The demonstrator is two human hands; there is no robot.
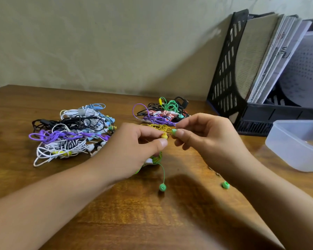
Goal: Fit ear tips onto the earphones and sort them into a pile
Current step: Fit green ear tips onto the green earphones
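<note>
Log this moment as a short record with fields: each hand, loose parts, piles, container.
left hand: pinches a yellow earbud
right hand: pinches a green ear tip, just beside the earbud
dangling earbud: green, on its cable below the left hand
loose ear tip: green, on the wooden table
left pile: tangled earphones
far pile: tangled earphones
plastic tub: translucent, at right

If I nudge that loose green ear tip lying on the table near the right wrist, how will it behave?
The loose green ear tip looks tiny and hollow, so probably very light and easily flicked across the smooth wooden table. Its round, domed shape suggests it may roll in a curve rather than slide. It appears soft, so a pinch would likely squash it, not crack it.
</note>
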